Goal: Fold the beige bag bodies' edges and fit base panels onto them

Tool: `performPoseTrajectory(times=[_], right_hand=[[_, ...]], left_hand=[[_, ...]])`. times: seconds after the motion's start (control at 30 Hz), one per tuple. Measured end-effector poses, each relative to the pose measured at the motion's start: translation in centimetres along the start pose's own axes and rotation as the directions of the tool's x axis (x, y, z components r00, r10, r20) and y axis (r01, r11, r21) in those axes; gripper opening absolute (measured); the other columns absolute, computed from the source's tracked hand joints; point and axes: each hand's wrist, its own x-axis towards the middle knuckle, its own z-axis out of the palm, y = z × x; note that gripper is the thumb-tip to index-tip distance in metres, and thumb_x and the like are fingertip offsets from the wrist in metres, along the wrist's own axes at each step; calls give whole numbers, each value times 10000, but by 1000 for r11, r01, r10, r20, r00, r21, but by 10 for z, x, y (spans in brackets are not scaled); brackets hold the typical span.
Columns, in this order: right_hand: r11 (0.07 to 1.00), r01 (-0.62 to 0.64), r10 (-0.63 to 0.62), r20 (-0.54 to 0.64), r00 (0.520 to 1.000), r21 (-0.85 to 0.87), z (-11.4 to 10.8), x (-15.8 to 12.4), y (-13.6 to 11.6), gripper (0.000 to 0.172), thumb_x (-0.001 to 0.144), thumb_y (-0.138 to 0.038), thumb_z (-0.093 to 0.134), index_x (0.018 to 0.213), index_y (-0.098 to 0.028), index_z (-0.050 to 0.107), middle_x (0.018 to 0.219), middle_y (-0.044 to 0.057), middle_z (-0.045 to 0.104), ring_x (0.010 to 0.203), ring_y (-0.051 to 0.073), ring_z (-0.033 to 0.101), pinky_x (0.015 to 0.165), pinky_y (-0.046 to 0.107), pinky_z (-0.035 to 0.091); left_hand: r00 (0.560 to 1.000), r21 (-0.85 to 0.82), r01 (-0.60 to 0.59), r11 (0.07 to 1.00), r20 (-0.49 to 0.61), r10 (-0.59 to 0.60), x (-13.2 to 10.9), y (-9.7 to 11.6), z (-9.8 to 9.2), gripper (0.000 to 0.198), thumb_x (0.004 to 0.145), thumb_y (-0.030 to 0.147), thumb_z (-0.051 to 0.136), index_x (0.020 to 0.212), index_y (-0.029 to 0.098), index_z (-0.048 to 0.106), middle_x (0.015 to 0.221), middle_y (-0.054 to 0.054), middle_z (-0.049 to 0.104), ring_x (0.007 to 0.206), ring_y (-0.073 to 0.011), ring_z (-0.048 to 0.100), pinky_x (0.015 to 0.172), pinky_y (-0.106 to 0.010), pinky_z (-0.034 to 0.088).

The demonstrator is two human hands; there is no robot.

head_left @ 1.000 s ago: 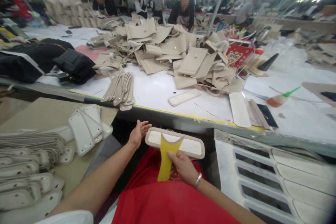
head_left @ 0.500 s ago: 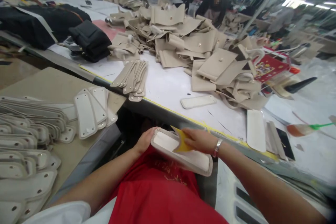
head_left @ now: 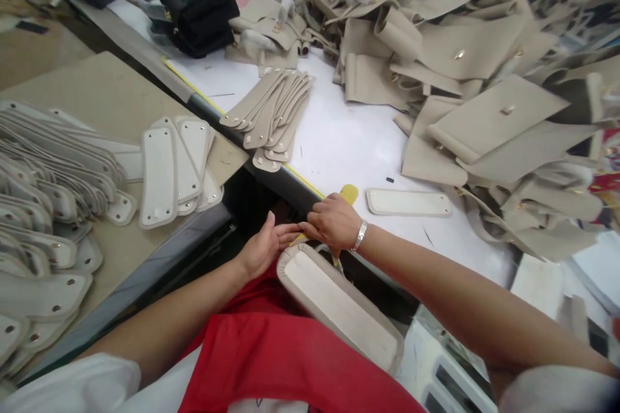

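A beige bag body (head_left: 339,297) rests in my lap, its long pale base panel facing up and its rim rounded. My right hand (head_left: 332,222) is closed on a yellow scraper (head_left: 349,194) just beyond the bag's far end. The scraper's rounded end sticks out above the knuckles, and yellow tips show below the fingers. My left hand (head_left: 266,245) is open, thumb raised and fingers stretched towards the right fingertips beside the bag's far edge. Whether the left fingers touch the scraper is hard to tell. A strap or cord partly shows under my right hand.
On the left board lie stacked pale strips with rivets (head_left: 62,187) and a fanned group (head_left: 159,174). Beige strips (head_left: 276,110) overlap the table edge. A pale panel (head_left: 409,202), a heap of beige bag pieces (head_left: 460,77) and a black bag (head_left: 196,0) lie on the white table.
My right hand with the scraper has moved from the base panel to beyond the bag's far end. My left hand has let go of the bag's rim and opened. The view has tilted down.
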Motion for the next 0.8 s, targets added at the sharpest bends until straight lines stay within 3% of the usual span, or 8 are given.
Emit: performPoseTrajectory(times=[0.1, 0.23, 0.37, 0.5, 0.67, 0.8], right_hand=[[979, 203, -201, -53, 978, 26, 7, 14, 8, 545, 907, -482, 278, 688, -140, 641, 672, 73, 621, 612, 128, 497, 620, 315, 192], [948, 319, -314, -116, 942, 19, 16, 23, 9, 527, 908, -456, 274, 665, -147, 624, 650, 69, 625, 585, 127, 490, 590, 322, 160], [930, 366, -360, -120, 925, 35, 19, 26, 9, 454, 892, -412, 307, 675, -157, 614, 665, 65, 640, 584, 137, 511, 582, 320, 161], [924, 378, -374, -69, 925, 61, 18, 26, 6, 403, 865, -381, 347, 679, -147, 617, 699, 84, 658, 599, 157, 547, 585, 320, 197], [934, 343, -349, 45, 936, 98, 13, 23, 0, 441, 880, -353, 308, 693, -143, 647, 716, 100, 676, 648, 188, 584, 607, 324, 272], [948, 287, -299, 78, 951, 134, 8, 18, -3, 457, 883, -354, 302, 708, -135, 663, 734, 107, 680, 695, 201, 603, 629, 321, 316]], left_hand=[[995, 152, -2, 988, 95, -12, 5, 14, -3, 769, 801, 700, 221, 1081, 93, 602, 1037, -144, 659, 1000, -243, 590, 918, -368, 396], [988, 444, -20, 896, 145, -50, 10, 18, -3, 729, 814, 678, 228, 980, 115, 661, 972, -98, 688, 982, -208, 595, 917, -306, 401], [999, 659, 8, 752, -39, 24, 9, 14, 11, 769, 822, 673, 167, 944, 117, 684, 963, -99, 695, 1023, -222, 584, 899, -279, 422], [949, 822, 97, 561, -247, 196, 3, 3, 21, 763, 826, 664, 195, 1009, 90, 663, 1024, -118, 677, 1096, -229, 547, 936, -249, 395], [908, 801, 236, 551, -383, 169, -3, -7, 19, 794, 848, 637, 120, 1046, 80, 649, 1017, -124, 680, 1131, -229, 528, 936, -245, 400], [904, 794, 212, 570, -380, 195, -4, -8, 18, 736, 846, 631, 202, 1027, 83, 659, 939, -124, 696, 1137, -261, 519, 952, -281, 387]])
